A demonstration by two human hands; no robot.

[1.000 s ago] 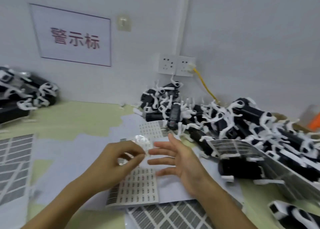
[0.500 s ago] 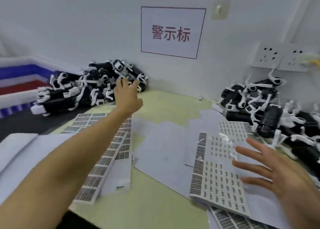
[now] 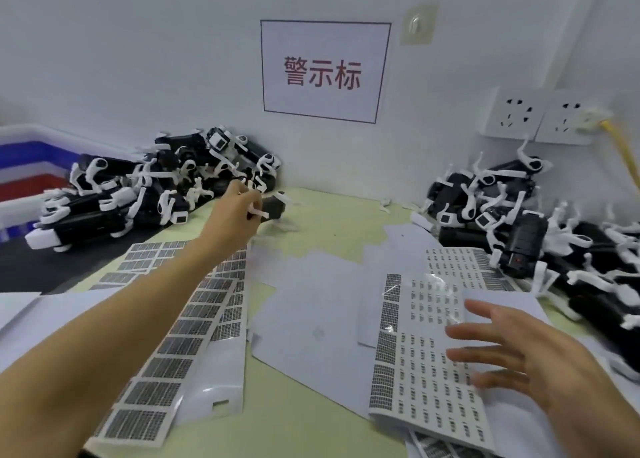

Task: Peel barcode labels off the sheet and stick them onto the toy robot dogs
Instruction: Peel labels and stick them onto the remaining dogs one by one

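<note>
Dogs: toy robot dog (image 3: 268,208) sits at the near edge of the left pile (image 3: 145,191), by the desk's far edge under the wall sign (image 3: 325,71); a second pile (image 3: 540,229) fills the far right corner.
Left hand (image 3: 235,212): stretched out to that pile, fingers (image 3: 247,194) curled round the black-bodied dog.
Right hand (image 3: 519,350): hovers over the label sheet (image 3: 422,364) near the desk's (image 3: 311,215) right front edge, fingers spread and holding nothing; whether a peeled label clings to a fingertip I cannot tell.
Other sheets: barcode strips (image 3: 180,340) lie along the left front.
Handling, dog: likely light, stiff plastic; the thin white legs look snappable, so the black body seems the safer hold.
Handling, label: thin, limp, sticky; probably best lifted by one corner and kept from folding on itself.
</note>
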